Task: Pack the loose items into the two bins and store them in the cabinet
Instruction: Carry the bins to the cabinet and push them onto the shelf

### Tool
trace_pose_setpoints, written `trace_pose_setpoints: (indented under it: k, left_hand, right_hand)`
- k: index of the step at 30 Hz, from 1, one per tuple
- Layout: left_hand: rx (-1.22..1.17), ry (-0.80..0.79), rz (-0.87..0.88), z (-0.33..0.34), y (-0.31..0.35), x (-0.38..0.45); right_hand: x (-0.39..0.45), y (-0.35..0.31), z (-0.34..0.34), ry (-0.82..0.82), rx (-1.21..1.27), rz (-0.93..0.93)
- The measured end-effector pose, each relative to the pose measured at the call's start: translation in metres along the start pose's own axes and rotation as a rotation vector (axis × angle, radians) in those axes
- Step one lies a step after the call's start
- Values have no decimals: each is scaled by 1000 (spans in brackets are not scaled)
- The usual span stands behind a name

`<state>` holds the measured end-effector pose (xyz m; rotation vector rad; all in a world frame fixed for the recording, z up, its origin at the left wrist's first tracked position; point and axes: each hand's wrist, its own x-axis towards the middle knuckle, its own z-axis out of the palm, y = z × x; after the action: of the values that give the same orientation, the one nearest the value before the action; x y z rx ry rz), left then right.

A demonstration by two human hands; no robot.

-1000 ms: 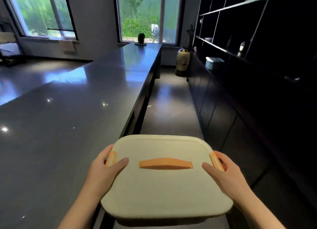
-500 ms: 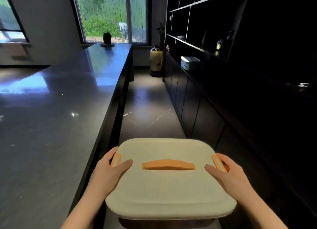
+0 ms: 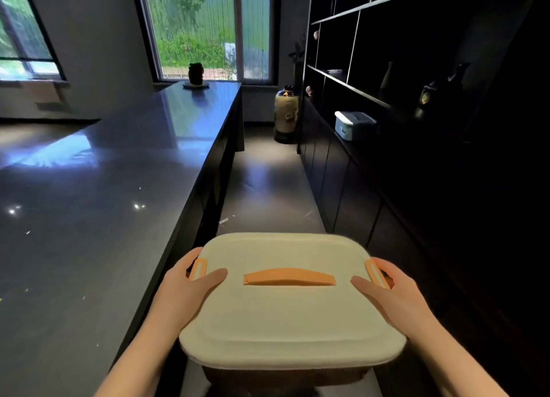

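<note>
Lidded cream plastic bin with orange handle [image 3: 290,301] packed, carried; left hand [image 3: 184,289] and right hand [image 3: 395,295] gripping its sides, thumbs over lid. Dark cabinet [image 3: 351,188] storage pending.

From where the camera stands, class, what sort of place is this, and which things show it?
Probably a home kitchen or pantry aisle: a long dark glossy counter, dark base cabinets with open shelving opposite, and a lidded bin carried between both hands.
</note>
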<state>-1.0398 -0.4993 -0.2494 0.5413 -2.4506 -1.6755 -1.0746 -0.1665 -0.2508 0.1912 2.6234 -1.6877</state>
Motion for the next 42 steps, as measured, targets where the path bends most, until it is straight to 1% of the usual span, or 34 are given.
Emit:
trace_pose_setpoints:
  k: [2, 6, 8, 10, 16, 20, 25, 31, 34, 37, 42]
  left_hand:
    - [29, -20, 4, 3, -3, 45]
    - [36, -66, -2, 6, 3, 142]
    - [42, -79, -3, 6, 14, 188]
    - [44, -85, 1, 10, 30, 234]
    - [83, -142, 72, 44, 79, 349]
    - [77, -155, 90, 82, 93, 428]
    - [104, -115, 101, 129, 115, 529]
    - [82, -39, 67, 157, 144, 636]
    - [46, -32, 49, 158, 146, 689]
    - [25, -20, 24, 160, 149, 754]
    - [28, -66, 28, 167, 156, 871]
  right_hand:
    - [40, -3, 15, -8, -10, 4]
    - [120, -19, 48, 30, 12, 37]
    - [158, -28, 60, 33, 13, 44]
    - [193, -41, 70, 72, 36, 48]
    - [285, -56, 75, 171, 104, 93]
    - [369, -61, 72, 195, 125, 83]
    - [485, -67, 67, 205, 161, 73]
    - [625, -92, 73, 172, 149, 23]
    - [686, -105, 90, 123, 151, 8]
    - [746, -112, 115, 110, 155, 7]
    - [840, -122, 160, 164, 160, 33]
